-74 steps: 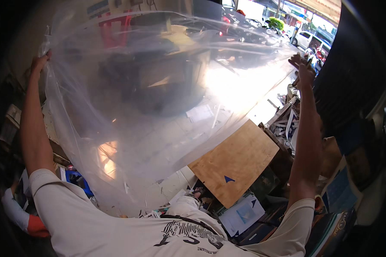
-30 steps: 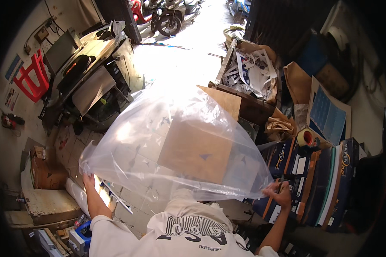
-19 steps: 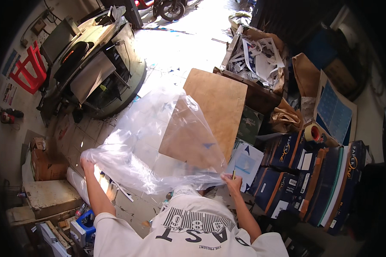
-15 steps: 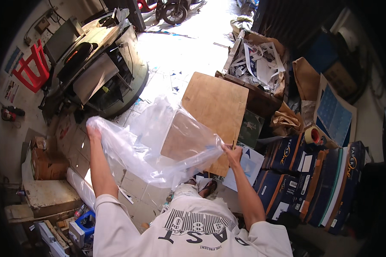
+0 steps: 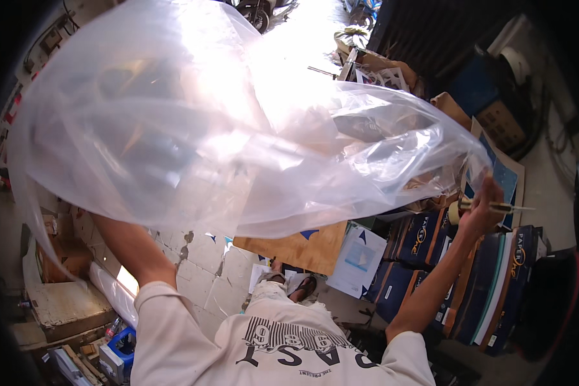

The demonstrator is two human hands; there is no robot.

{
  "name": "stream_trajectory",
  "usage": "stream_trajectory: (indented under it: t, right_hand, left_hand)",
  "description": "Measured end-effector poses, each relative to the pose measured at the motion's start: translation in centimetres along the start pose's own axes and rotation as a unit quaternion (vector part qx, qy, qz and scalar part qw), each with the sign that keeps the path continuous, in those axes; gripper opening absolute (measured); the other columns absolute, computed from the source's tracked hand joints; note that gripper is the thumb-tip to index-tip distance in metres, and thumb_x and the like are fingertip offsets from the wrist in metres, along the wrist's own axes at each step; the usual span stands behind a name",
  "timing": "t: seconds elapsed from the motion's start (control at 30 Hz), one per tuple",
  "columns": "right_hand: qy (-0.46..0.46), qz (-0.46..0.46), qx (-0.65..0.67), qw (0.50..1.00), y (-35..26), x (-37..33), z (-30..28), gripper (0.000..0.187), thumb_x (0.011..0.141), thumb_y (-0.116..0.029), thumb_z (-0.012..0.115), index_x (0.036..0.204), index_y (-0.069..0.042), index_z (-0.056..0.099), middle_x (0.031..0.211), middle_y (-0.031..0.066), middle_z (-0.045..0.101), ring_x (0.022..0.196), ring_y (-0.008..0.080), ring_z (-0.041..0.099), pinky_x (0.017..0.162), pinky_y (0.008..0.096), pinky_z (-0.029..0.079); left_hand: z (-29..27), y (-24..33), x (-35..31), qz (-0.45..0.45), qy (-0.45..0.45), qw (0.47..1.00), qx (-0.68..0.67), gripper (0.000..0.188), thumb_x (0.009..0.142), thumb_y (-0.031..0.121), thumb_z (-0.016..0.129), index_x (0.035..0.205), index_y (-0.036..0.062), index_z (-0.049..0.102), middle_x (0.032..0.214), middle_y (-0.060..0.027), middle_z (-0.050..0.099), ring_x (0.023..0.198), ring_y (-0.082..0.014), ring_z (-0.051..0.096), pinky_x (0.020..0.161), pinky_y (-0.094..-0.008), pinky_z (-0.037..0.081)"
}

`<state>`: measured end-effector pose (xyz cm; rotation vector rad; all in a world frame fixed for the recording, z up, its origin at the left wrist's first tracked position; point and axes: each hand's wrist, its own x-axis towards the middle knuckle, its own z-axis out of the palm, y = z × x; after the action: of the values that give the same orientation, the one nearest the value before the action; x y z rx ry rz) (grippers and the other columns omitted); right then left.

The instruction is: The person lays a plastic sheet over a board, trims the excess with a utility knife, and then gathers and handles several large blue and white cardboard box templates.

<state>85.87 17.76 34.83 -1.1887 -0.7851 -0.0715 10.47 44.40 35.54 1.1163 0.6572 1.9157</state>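
Note:
A large clear plastic sheet (image 5: 193, 154) billows high across the view, raised well above the floor. My right hand (image 5: 484, 204), at the right, is closed on a gathered corner of it. The same hand also grips a slim tool (image 5: 509, 207) with a yellowish body and a thin pointed end, its exact kind unclear. At the left, my forearm rises behind the sheet, which hides my left hand and its fingers. Partly under the plastic, below its lower edge, lies a wooden board (image 5: 315, 248).
Printed white papers (image 5: 357, 260) lie beside the board. Dark blue paper boxes (image 5: 424, 238) are stacked at the right, below a box of paper scraps (image 5: 383, 77). Cardboard boxes (image 5: 67, 305) and a blue plastic stool (image 5: 123, 347) stand at the lower left. Motorbikes are outside.
The plastic sheet has swung upward and spread wide, covering much of the far view. My right hand has moved up and right with its corner. My left hand has gone behind the sheet.

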Motion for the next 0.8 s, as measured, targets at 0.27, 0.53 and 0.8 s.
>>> stream_trajectory:
  t: [0.27, 0.53, 0.8]
  right_hand:
    - [-0.276, 0.265, -0.241, 0.892, 10.3, -21.9, -10.5, 0.02, 0.081, -0.011, 0.08, 0.071, 0.0, 0.067, 0.065, -0.0025, 0.062, 0.06, 0.0049, 0.054, 0.057, 0.0235, 0.042]
    - [-0.241, 0.37, -0.275, 0.854, 16.2, -31.7, -9.3, 0.031, 0.072, -0.024, 0.087, 0.068, 0.003, 0.072, 0.064, 0.0059, 0.068, 0.057, 0.0122, 0.062, 0.061, 0.0305, 0.05]
    - [-0.195, 0.445, -0.269, 0.831, 16.8, -37.4, -5.6, 0.027, 0.068, -0.018, 0.087, 0.078, 0.002, 0.072, 0.071, 0.0067, 0.07, 0.065, 0.0151, 0.065, 0.066, 0.0303, 0.052]
  left_hand:
    - [-29.1, -3.3, -22.3, -0.298, 0.378, 0.872, 0.083, 0.049, 0.096, 0.032, 0.042, 0.139, 0.0087, 0.048, 0.138, -0.0122, 0.053, 0.125, -0.0307, 0.053, 0.106, -0.0454, 0.045]
    - [-32.8, -11.5, -23.2, -0.225, 0.286, 0.931, 0.041, 0.035, 0.094, 0.015, 0.042, 0.126, 0.0026, 0.05, 0.125, -0.0135, 0.056, 0.116, -0.0304, 0.056, 0.102, -0.0424, 0.046]
    - [-33.5, -6.0, -20.8, -0.385, 0.283, 0.658, 0.582, 0.058, 0.085, 0.017, 0.059, 0.138, 0.0012, 0.042, 0.133, -0.0183, 0.054, 0.117, -0.0331, 0.057, 0.107, -0.0459, 0.041]
